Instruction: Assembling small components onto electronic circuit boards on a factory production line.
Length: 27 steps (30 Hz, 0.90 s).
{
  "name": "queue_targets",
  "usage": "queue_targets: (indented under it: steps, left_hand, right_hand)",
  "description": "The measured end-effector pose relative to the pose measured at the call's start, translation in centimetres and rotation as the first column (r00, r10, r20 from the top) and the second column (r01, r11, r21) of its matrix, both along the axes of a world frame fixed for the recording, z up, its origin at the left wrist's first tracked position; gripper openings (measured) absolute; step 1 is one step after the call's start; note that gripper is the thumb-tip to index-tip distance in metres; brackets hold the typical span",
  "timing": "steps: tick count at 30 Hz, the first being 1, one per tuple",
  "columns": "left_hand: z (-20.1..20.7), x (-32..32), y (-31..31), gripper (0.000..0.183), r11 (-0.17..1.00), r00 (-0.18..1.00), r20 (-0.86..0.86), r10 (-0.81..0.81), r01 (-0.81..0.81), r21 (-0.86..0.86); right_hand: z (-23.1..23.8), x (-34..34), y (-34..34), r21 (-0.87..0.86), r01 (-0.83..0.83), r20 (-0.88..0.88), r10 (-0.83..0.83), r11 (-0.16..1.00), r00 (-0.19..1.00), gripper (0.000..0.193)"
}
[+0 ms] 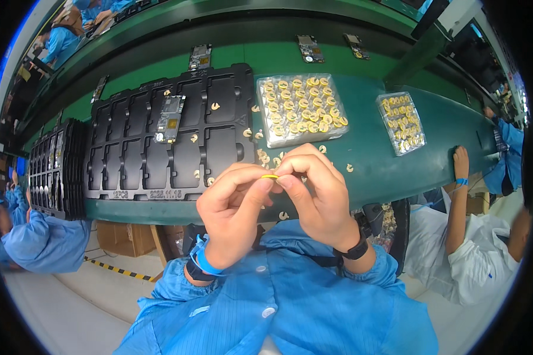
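Observation:
My left hand (231, 207) and my right hand (323, 198) meet at the near edge of the green work surface (370, 165). Between their fingertips they pinch a small, thin yellow disc-like part (270, 176), seen nearly edge-on. Fingers hide its ends. Just beyond my hands stands a clear plastic tray (278, 142) holding rows of small round yellow parts. Loose cream C-shaped pieces (247, 133) lie scattered around my hands and the tray. Left of them, a circuit board (170, 119) rests on a large black compartment tray (130, 193).
A second clear tray (419, 142) of yellow parts sits to the right. Stacked black trays (74, 177) stand at far left. Several circuit boards (310, 49) lie along the back strip. At right, a co-worker's arm (458, 189) reaches onto the surface edge.

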<state>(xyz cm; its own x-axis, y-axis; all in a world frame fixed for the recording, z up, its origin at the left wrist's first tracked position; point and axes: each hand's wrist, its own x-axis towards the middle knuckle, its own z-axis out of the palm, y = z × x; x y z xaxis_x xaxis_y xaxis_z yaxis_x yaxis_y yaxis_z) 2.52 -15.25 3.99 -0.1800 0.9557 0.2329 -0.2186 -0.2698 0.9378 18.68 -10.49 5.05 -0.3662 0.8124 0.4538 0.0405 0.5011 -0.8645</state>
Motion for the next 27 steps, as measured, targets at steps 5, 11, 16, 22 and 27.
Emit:
queue_targets:
  steps: [5,11,16,22,27]
  left_hand:
    - [-0.3,-0.5,0.2,0.012,0.999,0.997,-0.082,-0.009,0.005,-0.05]
    - [-0.3,-0.3,0.5,0.019,0.992,0.997,-0.043,-0.062,0.057,-0.113]
    - [0.0,0.1,0.6,0.024,0.99,0.997,-0.015,-0.073,0.07,-0.126]
    - [-0.5,-0.3,0.8,0.021,0.988,0.994,-0.018,-0.111,0.108,-0.111]
    - [-0.5,-0.2,1.1,0.018,0.999,0.976,-0.213,-0.04,0.034,-0.032]
  right_hand:
    - [0.4,0.5,0.5,0.029,-0.028,0.05,0.027,0.999,0.998,0.008]
    - [0.1,0.6,0.6,-0.006,-0.04,0.093,0.041,0.999,0.995,0.008]
    - [-0.2,0.1,0.2,0.029,0.011,0.16,-0.015,1.0,0.987,0.006]
    - [-0.9,-0.3,-0.2,-0.002,0.049,0.12,-0.049,0.999,0.992,0.006]
    - [-1.9,-0.1,-0.5,-0.058,0.134,0.036,-0.132,0.989,0.991,0.008]
